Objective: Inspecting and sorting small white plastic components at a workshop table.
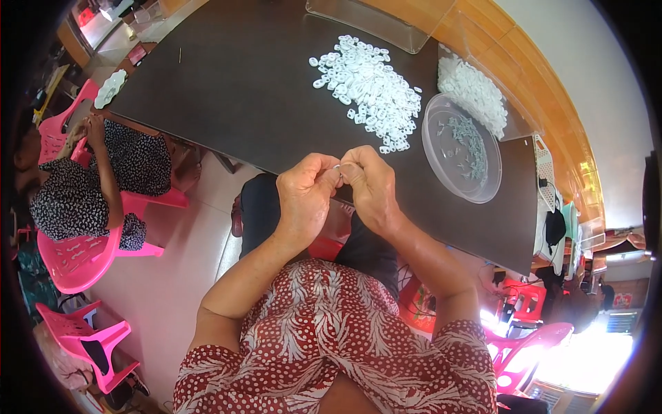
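Observation:
My left hand (pixel 303 196) and my right hand (pixel 372 188) meet in front of me at the near edge of the dark table (pixel 227 76). Thumbs and fingers of both pinch a small white piece (pixel 338 167), mostly hidden by the fingertips. Beyond them on the table spreads a heap of small white oval plastic pieces (pixel 372 86) with holes in them. To the right of my right hand stands a round clear tub (pixel 432 162), holding many tiny grey-blue slender parts (pixel 470 141), too small to name.
Behind the tub, a clear box holds more white pieces (pixel 472 93). A clear tray (pixel 372 27) lies at the far edge, near a wooden panel (pixel 552 90). Another person (pixel 76 186) sits at left on a pink chair (pixel 79 265). A second pink chair (pixel 89 338) stands nearer.

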A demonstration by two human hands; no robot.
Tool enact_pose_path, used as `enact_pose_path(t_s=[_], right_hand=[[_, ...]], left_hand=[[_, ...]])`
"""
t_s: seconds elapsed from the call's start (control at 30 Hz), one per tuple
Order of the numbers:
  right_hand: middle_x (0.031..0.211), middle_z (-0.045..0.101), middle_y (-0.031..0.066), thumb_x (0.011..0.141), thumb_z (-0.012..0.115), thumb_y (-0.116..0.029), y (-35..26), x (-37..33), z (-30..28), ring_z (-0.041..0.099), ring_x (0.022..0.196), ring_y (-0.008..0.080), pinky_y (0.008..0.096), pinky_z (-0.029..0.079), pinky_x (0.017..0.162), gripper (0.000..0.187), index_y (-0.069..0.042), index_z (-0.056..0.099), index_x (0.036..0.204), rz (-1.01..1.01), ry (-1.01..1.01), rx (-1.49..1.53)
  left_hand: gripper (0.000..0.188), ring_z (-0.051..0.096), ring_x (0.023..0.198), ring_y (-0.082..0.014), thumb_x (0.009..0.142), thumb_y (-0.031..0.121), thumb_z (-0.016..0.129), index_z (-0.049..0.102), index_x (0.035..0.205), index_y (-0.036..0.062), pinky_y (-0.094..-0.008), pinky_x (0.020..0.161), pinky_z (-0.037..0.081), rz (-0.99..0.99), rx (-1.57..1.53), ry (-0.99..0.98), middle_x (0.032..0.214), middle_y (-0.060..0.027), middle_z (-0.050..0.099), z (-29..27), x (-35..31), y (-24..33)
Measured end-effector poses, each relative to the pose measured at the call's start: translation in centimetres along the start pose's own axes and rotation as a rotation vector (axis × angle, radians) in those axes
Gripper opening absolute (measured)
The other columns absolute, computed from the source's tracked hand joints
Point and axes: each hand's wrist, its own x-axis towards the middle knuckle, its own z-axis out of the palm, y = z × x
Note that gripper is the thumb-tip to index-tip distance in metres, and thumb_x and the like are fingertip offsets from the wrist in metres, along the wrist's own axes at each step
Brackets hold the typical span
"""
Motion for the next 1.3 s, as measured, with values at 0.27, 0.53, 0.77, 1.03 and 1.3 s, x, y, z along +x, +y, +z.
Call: enact_pose_path(t_s=[0.27, 0.53, 0.77, 1.03, 1.3], right_hand=[[0.08, 0.06, 0.0127, 0.083, 0.055, -0.006, 0.6, 2.4, -3.0, 0.058, 0.075, 0.0251, 0.0337, 0.046, 0.069, 0.006, 0.0, 0.059, 0.084, -0.088, 0.082, -0.247], [0.069, 0.052, 0.0129, 0.071, 0.062, -0.002, 4.4, 6.4, -5.8, 0.051, 0.07, 0.0299, 0.0403, 0.041, 0.061, 0.011, -0.007, 0.066, 0.079, -0.426, 0.124, -0.877], [0.073, 0.056, 0.0118, 0.073, 0.065, -0.008, 3.5, 7.6, -4.9, 0.054, 0.079, 0.0306, 0.0411, 0.043, 0.067, 0.012, -0.011, 0.068, 0.084, -0.257, -0.14, -0.952], [0.074, 0.057, 0.0135, 0.075, 0.063, -0.008, 4.0, 7.8, -5.8, 0.054, 0.078, 0.0317, 0.0421, 0.043, 0.067, 0.013, -0.009, 0.067, 0.087, -0.279, -0.128, -0.93], [0.076, 0.055, 0.0128, 0.072, 0.064, -0.008, 3.5, 8.4, -5.3, 0.052, 0.079, 0.032, 0.0425, 0.043, 0.066, 0.007, -0.006, 0.061, 0.078, -0.328, -0.198, -0.951]], left_hand=[[0.011, 0.057, 0.067, -0.0084, 0.086, 0.004, 0.059, 0.061, 0.094, -0.0035, -0.0193, 0.063, 0.046, -0.153, -0.24, -0.05, 0.078, -0.0046, 0.063, -0.9, 2.1, -0.4], [0.013, 0.058, 0.067, -0.0078, 0.086, 0.006, 0.06, 0.062, 0.095, -0.0025, -0.0188, 0.063, 0.045, -0.124, -0.29, -0.076, 0.079, -0.0058, 0.064, -1.6, 2.6, -0.9], [0.013, 0.057, 0.067, -0.0071, 0.086, 0.006, 0.06, 0.063, 0.096, -0.0012, -0.0186, 0.063, 0.046, -0.115, -0.248, -0.069, 0.079, -0.005, 0.065, -1.7, 2.5, -0.9], [0.012, 0.057, 0.066, -0.0071, 0.086, 0.006, 0.061, 0.063, 0.095, -0.0013, -0.0186, 0.063, 0.046, -0.127, -0.261, -0.078, 0.079, -0.0052, 0.065, -1.7, 2.6, -0.8], [0.014, 0.056, 0.065, -0.0069, 0.086, 0.007, 0.061, 0.063, 0.096, -0.0016, -0.0181, 0.061, 0.044, -0.141, -0.264, -0.062, 0.079, -0.0057, 0.065, -1.6, 2.5, -0.4]])
